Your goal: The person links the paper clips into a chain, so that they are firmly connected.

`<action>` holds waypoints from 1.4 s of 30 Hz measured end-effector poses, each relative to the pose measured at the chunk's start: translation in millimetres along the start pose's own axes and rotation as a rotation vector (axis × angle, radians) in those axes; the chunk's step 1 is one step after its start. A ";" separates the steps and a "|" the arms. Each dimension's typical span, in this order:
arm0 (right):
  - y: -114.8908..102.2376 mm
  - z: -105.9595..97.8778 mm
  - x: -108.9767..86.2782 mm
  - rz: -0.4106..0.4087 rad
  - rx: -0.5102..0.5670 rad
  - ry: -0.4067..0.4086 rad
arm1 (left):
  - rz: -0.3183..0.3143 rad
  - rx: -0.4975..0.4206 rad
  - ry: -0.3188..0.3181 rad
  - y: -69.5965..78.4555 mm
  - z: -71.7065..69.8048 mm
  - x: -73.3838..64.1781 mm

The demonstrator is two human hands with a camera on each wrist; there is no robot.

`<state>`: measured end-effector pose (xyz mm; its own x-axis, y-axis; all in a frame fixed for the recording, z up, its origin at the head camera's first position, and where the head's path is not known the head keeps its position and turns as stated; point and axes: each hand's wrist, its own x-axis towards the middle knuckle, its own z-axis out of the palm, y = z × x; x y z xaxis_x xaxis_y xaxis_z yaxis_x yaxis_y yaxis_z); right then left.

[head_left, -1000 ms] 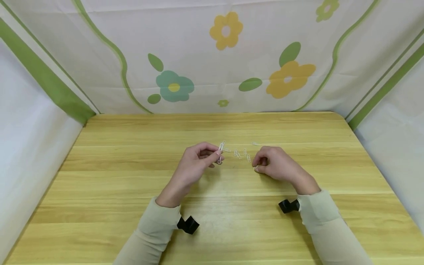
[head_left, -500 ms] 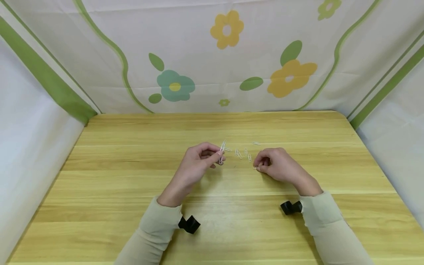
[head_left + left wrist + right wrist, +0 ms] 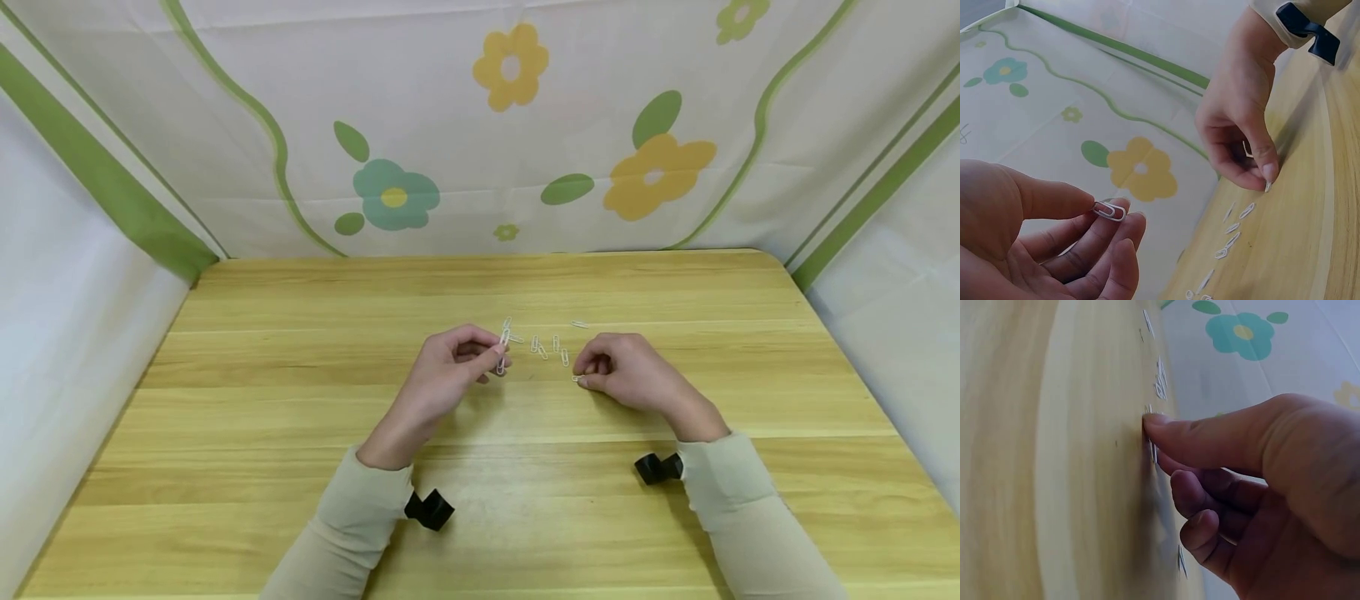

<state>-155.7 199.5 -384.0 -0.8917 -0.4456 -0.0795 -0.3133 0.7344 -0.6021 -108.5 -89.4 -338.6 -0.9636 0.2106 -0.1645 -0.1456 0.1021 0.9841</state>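
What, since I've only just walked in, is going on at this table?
A person's left hand holds at least one white paperclip, up off the wooden table. Their right hand pinches another clip down at the tabletop. Several other paperclips lie on the table, between the hands and beyond them.

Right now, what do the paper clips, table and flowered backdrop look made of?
Paper clips: probably metal wire, white-coated; thin bent loops, pale colour.
Table: wood or wood-look laminate, smooth; grain bands, faint sheen.
Flowered backdrop: likely printed fabric, matte; soft folds and creases.
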 end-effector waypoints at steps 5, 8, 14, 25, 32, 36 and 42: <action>-2.9 1.6 1.1 0.024 -0.005 -0.032 | 0.006 0.012 -0.006 -1.2 -0.6 1.0; -4.7 2.1 0.7 0.020 -0.001 -0.051 | 0.008 0.018 -0.009 -1.6 -0.4 0.7; -8.6 2.3 0.6 0.051 0.178 -0.067 | -0.004 0.015 -0.014 -3.8 1.3 1.6; -38.2 8.2 8.0 0.040 0.588 0.116 | -0.010 0.005 -0.018 -8.3 7.5 4.4; -60.9 12.8 12.4 0.003 0.682 0.170 | -0.024 -0.013 -0.024 -7.7 10.7 4.2; -68.7 13.0 12.5 -0.023 0.688 0.176 | -0.028 -0.025 -0.011 -8.1 11.7 4.8; -72.8 13.6 13.2 -0.051 0.661 0.195 | -0.021 -0.032 -0.003 -8.9 11.2 6.3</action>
<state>-140.2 133.1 -352.1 -0.9431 -0.3255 0.0685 -0.1465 0.2213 -0.9641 -110.8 -78.1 -349.2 -0.9596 0.2115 -0.1855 -0.1733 0.0753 0.9820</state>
